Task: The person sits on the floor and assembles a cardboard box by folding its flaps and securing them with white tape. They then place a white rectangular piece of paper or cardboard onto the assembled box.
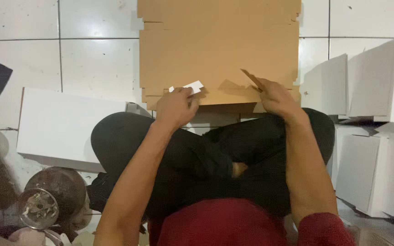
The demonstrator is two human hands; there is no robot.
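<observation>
Brown cardboard sheet (215,50) lies flat on the tiled floor (96,64) before crossed legs, looking light, stiff and creasable, best taken at its near edge, where the left hand (175,107) pinches a white tab (191,86) and the right hand (274,95) lifts a flap (251,77).

A person is sitting cross-legged on the tiled floor (99,64), both hands pressing a cardboard sheet (215,50): left hand (175,107) pinching a white flap (192,86), right hand (274,95) lifting a brown flap (251,78).
</observation>
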